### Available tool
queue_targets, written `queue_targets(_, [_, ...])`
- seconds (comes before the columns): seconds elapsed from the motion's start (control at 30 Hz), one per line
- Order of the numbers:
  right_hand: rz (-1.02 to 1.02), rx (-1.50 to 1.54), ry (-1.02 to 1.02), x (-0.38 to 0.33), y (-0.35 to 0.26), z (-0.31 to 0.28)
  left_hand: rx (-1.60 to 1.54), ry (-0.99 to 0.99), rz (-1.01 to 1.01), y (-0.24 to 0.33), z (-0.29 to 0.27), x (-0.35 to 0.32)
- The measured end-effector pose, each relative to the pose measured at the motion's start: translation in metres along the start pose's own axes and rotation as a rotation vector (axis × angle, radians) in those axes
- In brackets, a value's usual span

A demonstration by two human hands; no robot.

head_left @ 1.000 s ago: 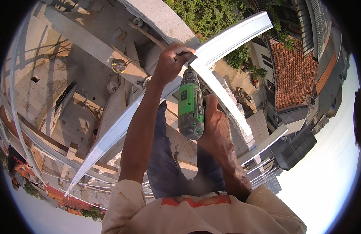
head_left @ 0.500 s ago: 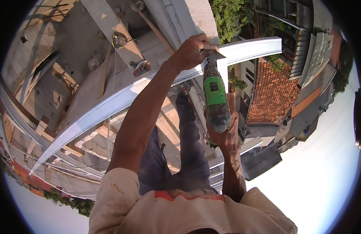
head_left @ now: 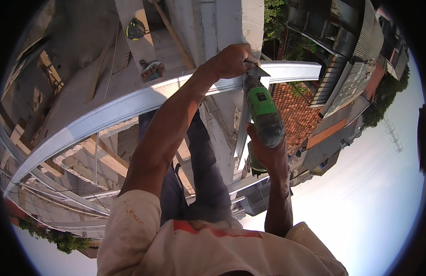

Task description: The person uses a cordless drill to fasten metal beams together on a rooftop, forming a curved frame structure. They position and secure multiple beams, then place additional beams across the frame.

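Note:
A green and black cordless drill (head_left: 264, 106) is gripped in my right hand (head_left: 271, 155), its fingers wrapped round the handle. The drill's front end points away from me and meets the area of a small angled metal bracket (head_left: 262, 71). My left hand (head_left: 234, 61) is closed, its thumb and fingers pinching that bracket against the long white metal beam (head_left: 100, 114). The beam runs from the far right down to the lower left, passing under my left forearm. Whether a screw sits at the drill's tip is too small to tell.
Beyond the beam stands a pale concrete wall (head_left: 253, 27). A black and yellow object (head_left: 135, 29) lies on a wooden plank (head_left: 130, 10), near a sandalled foot (head_left: 152, 71). Timber and metal framing spreads below left. Brick-tiled roofing (head_left: 291, 106) and corrugated sheets (head_left: 357, 60) lie to the right.
The view has shifted, so the surroundings sit differently. The drill now slants more, its rear end swung to the right with my right hand. My left hand stays at the bracket.

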State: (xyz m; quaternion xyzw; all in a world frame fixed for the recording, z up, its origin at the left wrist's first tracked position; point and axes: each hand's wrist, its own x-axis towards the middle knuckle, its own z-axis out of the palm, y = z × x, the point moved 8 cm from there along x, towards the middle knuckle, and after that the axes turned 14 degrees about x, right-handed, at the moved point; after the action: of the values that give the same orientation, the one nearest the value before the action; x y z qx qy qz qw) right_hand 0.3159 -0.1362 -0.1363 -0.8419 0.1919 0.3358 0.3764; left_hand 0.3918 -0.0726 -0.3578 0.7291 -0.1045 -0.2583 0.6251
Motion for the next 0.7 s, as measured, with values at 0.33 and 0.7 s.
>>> queue_targets(0.33, [0.251, -0.176, 0.051, -0.006, 0.040, -0.016, 0.044, 0.167, 0.040, 0.007, -0.013, -0.009])
queue_targets(0.7, [0.297, 0.007, -0.091, 0.015, 0.007, -0.010, 0.227, -0.122, -0.487, -0.019, -0.012, -0.022])
